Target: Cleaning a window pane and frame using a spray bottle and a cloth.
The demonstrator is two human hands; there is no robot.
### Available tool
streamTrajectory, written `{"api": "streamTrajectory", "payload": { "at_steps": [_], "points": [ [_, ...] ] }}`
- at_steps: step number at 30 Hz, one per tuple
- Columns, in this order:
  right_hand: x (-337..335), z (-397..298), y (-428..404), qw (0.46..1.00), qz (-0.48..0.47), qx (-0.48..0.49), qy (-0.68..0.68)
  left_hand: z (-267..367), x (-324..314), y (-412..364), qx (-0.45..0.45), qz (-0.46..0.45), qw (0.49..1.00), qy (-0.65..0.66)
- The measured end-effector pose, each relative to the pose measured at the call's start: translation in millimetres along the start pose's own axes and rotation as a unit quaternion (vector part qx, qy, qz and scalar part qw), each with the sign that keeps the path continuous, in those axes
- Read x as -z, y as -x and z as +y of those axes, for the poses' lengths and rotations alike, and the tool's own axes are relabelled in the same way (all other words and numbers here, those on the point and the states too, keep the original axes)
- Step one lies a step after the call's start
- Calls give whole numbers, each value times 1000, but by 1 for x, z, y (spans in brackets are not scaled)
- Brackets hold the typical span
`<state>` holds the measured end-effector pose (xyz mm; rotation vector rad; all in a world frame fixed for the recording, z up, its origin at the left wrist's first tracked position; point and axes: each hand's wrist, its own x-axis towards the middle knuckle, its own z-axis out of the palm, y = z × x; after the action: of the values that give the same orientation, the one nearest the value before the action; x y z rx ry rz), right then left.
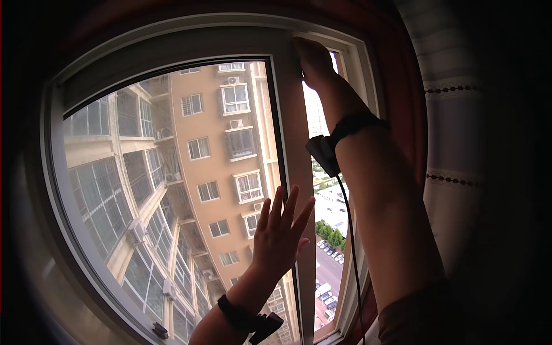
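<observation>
A white-framed window sash (294, 129) with a glass pane (142, 207) fills the view before me. High up, my right hand (317, 60) grips the sash's upright edge near its top corner; part of the fingers is hidden. My left hand (280, 235) is lower down, fingers spread, over the pane's edge and the same upright. Whether its palm presses on the surface cannot be seen. To the right of the sash a narrow gap (330, 263) gives a view outside. Each wrist wears a black strap with a small black box, the right one (325, 155) trailing a cable.
The outer window frame (371, 73) surrounds the sash, with dark red trim (399, 103) beyond it. A pale curtain (450, 133) hangs at the right. A small latch (160, 330) sits at the lower left. Outside, far below, are parked cars and a tall building.
</observation>
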<state>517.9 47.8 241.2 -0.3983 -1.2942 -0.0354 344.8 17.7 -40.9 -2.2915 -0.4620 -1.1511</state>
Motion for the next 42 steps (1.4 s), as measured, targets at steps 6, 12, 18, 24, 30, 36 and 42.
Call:
{"api": "streamTrajectory", "payload": {
  "at_steps": [6,12,18,24,30,36,42],
  "points": [
    [3,17,18,993,23,3,118,-22,2,-38,35,-17,999,-9],
    [21,42,103,994,58,-11,89,-26,5,-35,12,-24,999,-17],
    [34,56,195,986,105,-113,-60,-29,-5,-36,11,-17,1000,-21],
    [58,92,328,975,100,-130,-148,-35,-5,-33,10,17,999,-29],
    [87,110,491,970,106,-217,-23,-42,-12,-31,-18,50,997,-54],
    [161,113,614,840,76,-535,-43,-14,1,-45,9,-4,990,-144],
    [161,77,559,767,282,-470,-334,-30,-2,-36,4,24,980,-200]
  ]
}}
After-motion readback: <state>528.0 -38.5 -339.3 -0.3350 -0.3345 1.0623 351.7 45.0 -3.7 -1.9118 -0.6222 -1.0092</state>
